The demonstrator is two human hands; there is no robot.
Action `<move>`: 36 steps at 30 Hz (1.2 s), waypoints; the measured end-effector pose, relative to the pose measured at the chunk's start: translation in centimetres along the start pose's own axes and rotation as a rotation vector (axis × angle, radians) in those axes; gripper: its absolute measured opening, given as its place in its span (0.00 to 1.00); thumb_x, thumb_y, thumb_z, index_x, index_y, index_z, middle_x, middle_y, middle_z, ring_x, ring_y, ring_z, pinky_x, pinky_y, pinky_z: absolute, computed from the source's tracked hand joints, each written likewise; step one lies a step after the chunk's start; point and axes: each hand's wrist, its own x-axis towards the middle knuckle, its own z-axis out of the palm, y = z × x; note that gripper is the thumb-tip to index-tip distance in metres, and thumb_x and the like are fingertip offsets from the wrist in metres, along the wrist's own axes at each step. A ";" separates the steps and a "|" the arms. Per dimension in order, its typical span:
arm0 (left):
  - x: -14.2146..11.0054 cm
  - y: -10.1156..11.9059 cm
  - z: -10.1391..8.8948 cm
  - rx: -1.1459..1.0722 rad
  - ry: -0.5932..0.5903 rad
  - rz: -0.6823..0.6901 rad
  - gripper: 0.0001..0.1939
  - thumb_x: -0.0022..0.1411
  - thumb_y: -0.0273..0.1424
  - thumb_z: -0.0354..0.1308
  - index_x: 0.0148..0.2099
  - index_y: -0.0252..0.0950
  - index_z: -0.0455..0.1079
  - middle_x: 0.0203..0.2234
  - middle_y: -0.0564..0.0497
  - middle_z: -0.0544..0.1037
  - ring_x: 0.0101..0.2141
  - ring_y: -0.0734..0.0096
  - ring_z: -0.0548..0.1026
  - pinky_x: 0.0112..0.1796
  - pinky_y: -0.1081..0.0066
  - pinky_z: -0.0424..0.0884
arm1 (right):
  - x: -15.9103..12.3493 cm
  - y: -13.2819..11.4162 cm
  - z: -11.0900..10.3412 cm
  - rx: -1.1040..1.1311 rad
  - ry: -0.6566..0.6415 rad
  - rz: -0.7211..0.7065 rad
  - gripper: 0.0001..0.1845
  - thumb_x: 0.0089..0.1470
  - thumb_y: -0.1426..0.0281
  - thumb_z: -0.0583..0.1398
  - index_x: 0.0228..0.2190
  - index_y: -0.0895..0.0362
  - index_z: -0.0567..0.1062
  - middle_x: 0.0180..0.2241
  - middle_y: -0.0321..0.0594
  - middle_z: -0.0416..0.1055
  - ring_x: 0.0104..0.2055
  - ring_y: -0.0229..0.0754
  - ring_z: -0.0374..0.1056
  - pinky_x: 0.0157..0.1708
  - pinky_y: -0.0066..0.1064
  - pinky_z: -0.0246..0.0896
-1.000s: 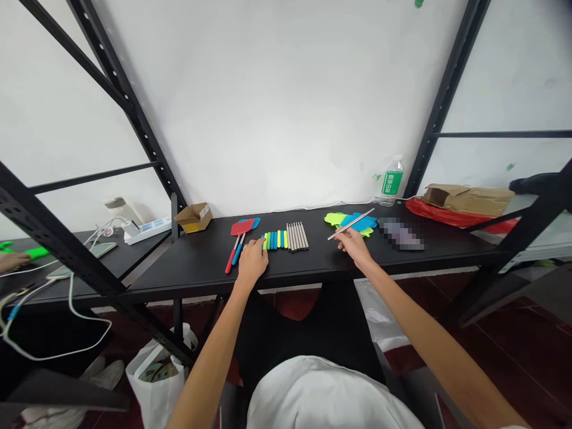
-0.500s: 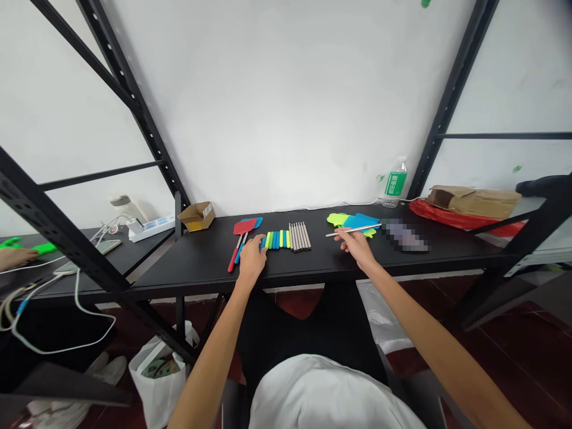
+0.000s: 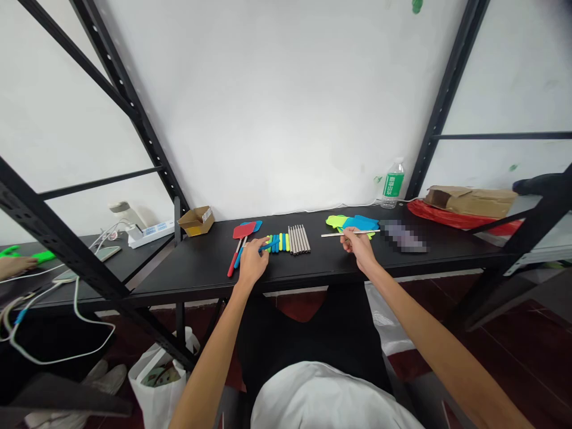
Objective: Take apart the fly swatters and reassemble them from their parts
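My left hand (image 3: 254,259) pinches a blue handle grip (image 3: 269,245), which lies slantwise above a row of green, blue and yellow handle grips (image 3: 280,243). Beside that row, several silver metal rods (image 3: 298,239) are lined up side by side. Another metal rod (image 3: 331,235) is held nearly level in the fingers of my right hand (image 3: 358,247). Behind that hand is a pile of yellow-green and blue fly swatter heads (image 3: 361,223), partly covered by it. Two fly swatters, a red one (image 3: 243,230) and a blue one (image 3: 258,226), overlap left of my left hand.
A small open cardboard box (image 3: 196,221) stands at the back left of the black table (image 3: 179,265). On the right are a water bottle (image 3: 392,183), a blurred patch and a cardboard package (image 3: 473,201) on red plastic. Black shelf posts (image 3: 147,128) frame both sides. A co-worker's hand (image 3: 18,267) shows far left.
A blue grip in my left hand has come up out of the row and turned slantwise. My right hand still holds the rod, shifted slightly. The view has moved a little.
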 end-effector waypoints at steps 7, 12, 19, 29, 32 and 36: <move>-0.5 3.0 1.5 -0.169 -0.193 0.115 0.21 0.60 0.23 0.48 0.49 0.39 0.77 0.42 0.50 0.80 0.44 0.65 0.76 0.46 0.68 0.70 | -0.4 -0.6 0.8 0.141 -0.128 0.098 0.22 0.52 0.51 0.58 0.35 0.56 0.75 0.31 0.43 0.77 0.22 0.37 0.64 0.22 0.29 0.55; -1.1 3.7 1.9 -0.140 -0.333 0.067 0.17 0.65 0.28 0.46 0.46 0.39 0.76 0.33 0.51 0.80 0.34 0.66 0.76 0.37 0.70 0.70 | -0.9 -0.5 1.5 0.116 -0.223 0.121 0.26 0.56 0.50 0.52 0.32 0.58 0.77 0.24 0.42 0.72 0.21 0.38 0.61 0.23 0.31 0.56; -1.5 4.5 1.5 -0.071 -0.353 0.088 0.16 0.68 0.36 0.46 0.48 0.41 0.75 0.32 0.52 0.80 0.33 0.66 0.76 0.35 0.71 0.67 | -1.0 -0.3 1.6 0.209 -0.221 0.109 0.16 0.53 0.55 0.61 0.26 0.56 0.74 0.15 0.30 0.55 0.18 0.33 0.50 0.20 0.28 0.49; -1.3 2.9 2.2 -0.270 -0.321 0.083 0.12 0.67 0.36 0.52 0.49 0.42 0.70 0.42 0.51 0.80 0.44 0.63 0.76 0.47 0.66 0.70 | -0.9 -0.4 1.5 0.363 -0.202 0.164 0.19 0.47 0.53 0.67 0.29 0.57 0.76 0.22 0.38 0.71 0.21 0.35 0.60 0.20 0.28 0.51; -1.1 2.9 2.1 -0.328 -0.327 0.066 0.12 0.67 0.35 0.50 0.50 0.42 0.70 0.35 0.52 0.80 0.40 0.65 0.77 0.46 0.67 0.70 | -0.7 -0.1 1.4 0.353 -0.213 0.172 0.22 0.49 0.50 0.64 0.30 0.58 0.79 0.24 0.42 0.75 0.22 0.37 0.63 0.21 0.29 0.53; -1.2 3.4 1.7 -0.293 -0.331 0.078 0.16 0.67 0.40 0.51 0.53 0.43 0.73 0.35 0.52 0.80 0.38 0.65 0.77 0.43 0.68 0.70 | -0.7 0.3 1.4 0.275 -0.229 0.149 0.22 0.50 0.51 0.64 0.27 0.59 0.80 0.20 0.41 0.73 0.21 0.37 0.62 0.21 0.29 0.52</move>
